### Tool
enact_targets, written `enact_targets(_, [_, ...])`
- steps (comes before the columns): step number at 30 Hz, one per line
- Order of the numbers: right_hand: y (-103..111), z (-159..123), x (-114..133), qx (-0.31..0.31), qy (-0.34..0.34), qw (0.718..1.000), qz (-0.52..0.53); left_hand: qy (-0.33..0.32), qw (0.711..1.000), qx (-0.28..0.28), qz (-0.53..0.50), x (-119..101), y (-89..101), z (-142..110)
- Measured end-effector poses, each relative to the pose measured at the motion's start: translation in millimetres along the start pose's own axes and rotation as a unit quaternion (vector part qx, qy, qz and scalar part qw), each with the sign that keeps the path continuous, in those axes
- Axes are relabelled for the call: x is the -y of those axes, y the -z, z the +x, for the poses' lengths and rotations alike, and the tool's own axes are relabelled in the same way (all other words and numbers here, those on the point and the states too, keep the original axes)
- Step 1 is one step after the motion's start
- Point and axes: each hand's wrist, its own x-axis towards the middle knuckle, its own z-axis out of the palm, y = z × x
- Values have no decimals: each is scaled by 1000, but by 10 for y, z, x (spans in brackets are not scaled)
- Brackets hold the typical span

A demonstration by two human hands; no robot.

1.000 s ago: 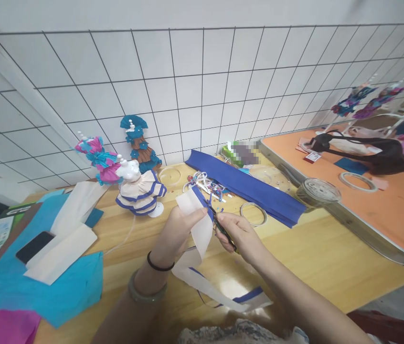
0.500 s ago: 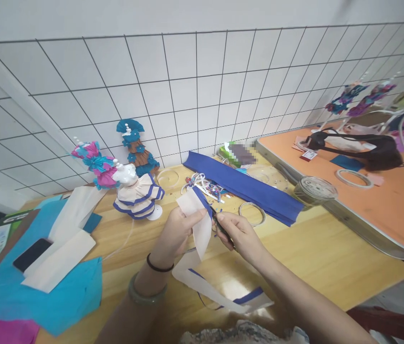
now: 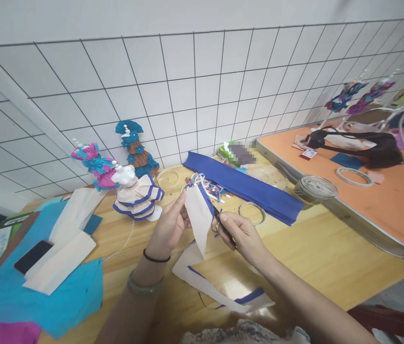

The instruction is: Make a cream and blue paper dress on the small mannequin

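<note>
My left hand [image 3: 173,220] pinches the left edge of a cream paper strip [image 3: 199,212] with a blue border. My right hand [image 3: 243,235] is wrapped around dark-handled scissors [image 3: 225,230], whose tip meets the blue border. Much of the handle is hidden by my fingers. Below my hands, the strip's long tail [image 3: 207,286] trails over the wooden table [image 3: 313,258] towards me. Just beyond the strip lies a heap of coloured paper scraps [image 3: 216,188]. A white figure in a cream skirt with blue bands [image 3: 139,196] stands left of my left hand.
A folded blue paper length [image 3: 241,186] and a tape roll [image 3: 252,213] lie beyond my right hand. Further right are a round clear container [image 3: 316,188] and an orange table [image 3: 377,210]. On the left, a phone [image 3: 33,256] and cream strips lie on turquoise paper [image 3: 76,296].
My left hand has shifted left, its thumb moving from the blue border to the strip's left edge. More of the strip's face shows now. My right hand stays almost in place with the scissors.
</note>
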Motion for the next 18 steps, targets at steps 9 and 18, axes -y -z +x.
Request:
enact_targets(9, [-23, -3, -92, 21, 27, 993, -115, -27, 998, 47, -18, -87, -35, -70])
enact_targets(18, [-26, -1, -68, 20, 97, 959, -264, -31, 991, -8, 131, -94, -18, -110])
